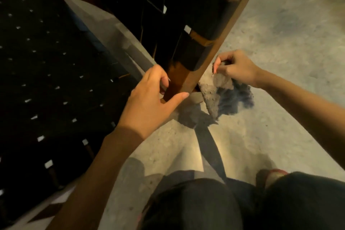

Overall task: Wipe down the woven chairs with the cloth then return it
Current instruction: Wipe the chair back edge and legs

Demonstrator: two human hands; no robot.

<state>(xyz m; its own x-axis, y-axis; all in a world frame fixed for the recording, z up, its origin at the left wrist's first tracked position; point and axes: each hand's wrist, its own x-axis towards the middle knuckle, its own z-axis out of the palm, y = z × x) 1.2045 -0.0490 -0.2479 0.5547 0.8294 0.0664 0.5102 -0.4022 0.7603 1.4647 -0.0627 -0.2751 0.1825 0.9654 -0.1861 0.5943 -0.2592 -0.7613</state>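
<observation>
Fingers, right hand: curled, pinching the top edge of the cloth between thumb and fingertips.
Cloth: grey and fluffy, it hung down from that pinch to the floor, its lower corner toward the viewer.
Cloth to post: the cloth lay just to the right of the wooden post, its left edge close to the post's foot; whether the two touched could not be told.
Fingers, left hand: curled round the far side of the post's foot, with the thumb laid across the near face, so the hand clasped the post from the left.
Long axis: the post ran from the foot between the two hands up and away to the upper right, with the woven back on its left flank.
Nearer hand: both were at the foot, the left on the wood and the right just beside it with the cloth.
Coming move, as a guess: the cloth needed to go leftward onto the post and then travel along its length, while the left hand steadied the chair.
Further out: a second woven seat filled the left side, well apart from the cloth.
</observation>
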